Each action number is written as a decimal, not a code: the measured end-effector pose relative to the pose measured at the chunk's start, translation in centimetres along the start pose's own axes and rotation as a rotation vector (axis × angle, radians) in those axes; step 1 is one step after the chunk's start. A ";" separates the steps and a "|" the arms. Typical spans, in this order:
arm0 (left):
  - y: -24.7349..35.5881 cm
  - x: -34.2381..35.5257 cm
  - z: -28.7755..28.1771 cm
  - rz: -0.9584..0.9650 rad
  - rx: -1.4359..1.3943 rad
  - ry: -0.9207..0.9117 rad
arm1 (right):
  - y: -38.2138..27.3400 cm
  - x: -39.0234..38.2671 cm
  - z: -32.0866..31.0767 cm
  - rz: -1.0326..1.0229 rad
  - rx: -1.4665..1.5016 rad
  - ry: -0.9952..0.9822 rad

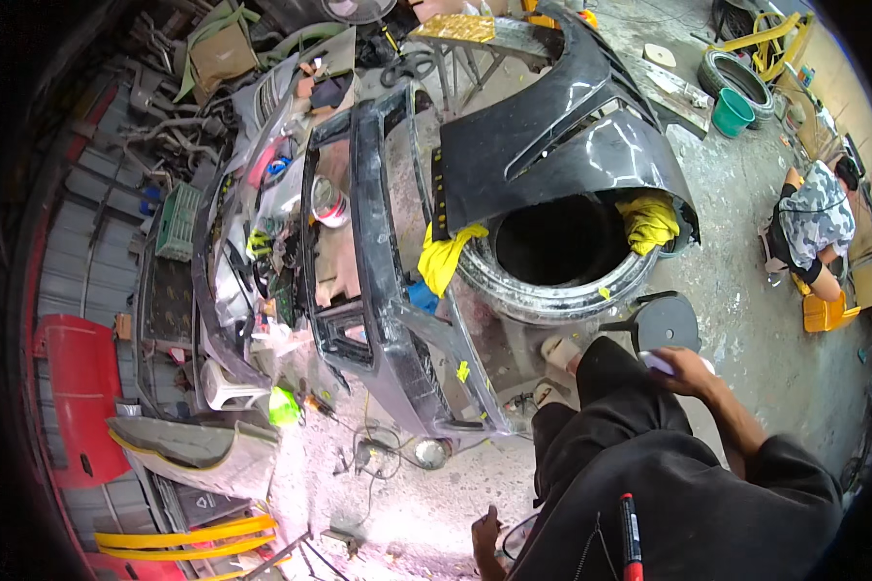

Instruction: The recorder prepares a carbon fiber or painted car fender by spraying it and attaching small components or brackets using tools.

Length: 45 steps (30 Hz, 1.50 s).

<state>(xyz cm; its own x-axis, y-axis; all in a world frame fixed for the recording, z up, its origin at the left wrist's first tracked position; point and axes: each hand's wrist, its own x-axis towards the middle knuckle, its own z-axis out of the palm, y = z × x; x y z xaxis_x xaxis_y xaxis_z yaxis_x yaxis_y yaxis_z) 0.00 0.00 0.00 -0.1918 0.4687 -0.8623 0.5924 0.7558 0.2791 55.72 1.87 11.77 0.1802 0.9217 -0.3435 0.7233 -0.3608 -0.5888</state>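
My right hand point(683, 373) is closed on a pale lavender object point(660, 363) beside my dark-trousered thigh, above a black stool point(664, 321). My left hand point(486, 537) hangs low near a dark cable loop, fingers loosely bent and apart, with nothing visible in them. Ahead of me, a glossy black body panel point(543, 136) rests over an upright tyre stack point(552, 295), with yellow cloths point(649, 225) at its contact points. To its left lies a sanded grey-black bumper point(378, 320) with a can point(329, 201) beside it. A red marker point(632, 537) is clipped on my dark shirt.
A person in camouflage point(812, 213) crouches at right by a yellow container point(822, 312). A green bucket point(732, 111), tyres and trestle point(465, 39) stand behind. Car parts, a red panel point(77, 397) and green crate point(176, 223) crowd the left; cables point(378, 441) lie on the floor.
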 end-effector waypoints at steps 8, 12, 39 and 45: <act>0.4 3.1 -0.7 -0.041 0.054 -0.044 | -0.7 -1.8 -3.5 0.308 0.238 0.308; 4.7 2.4 0.6 0.025 -0.079 -0.018 | -5.5 8.7 -7.4 -0.085 0.384 0.507; 27.6 -5.2 -2.0 0.857 0.019 0.014 | -12.3 19.2 -2.0 -0.361 0.566 0.068; 40.3 -7.4 14.2 0.802 -0.209 -0.750 | -10.7 7.8 -2.5 -0.090 0.686 0.299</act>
<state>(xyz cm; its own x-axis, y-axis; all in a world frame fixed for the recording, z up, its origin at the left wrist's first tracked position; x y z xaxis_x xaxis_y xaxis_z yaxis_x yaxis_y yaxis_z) 36.41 20.53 11.64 0.7495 0.5137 -0.4175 0.1761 0.4532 0.8738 51.02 13.30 17.23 0.3842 0.9159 -0.1163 0.1843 -0.1996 -0.9624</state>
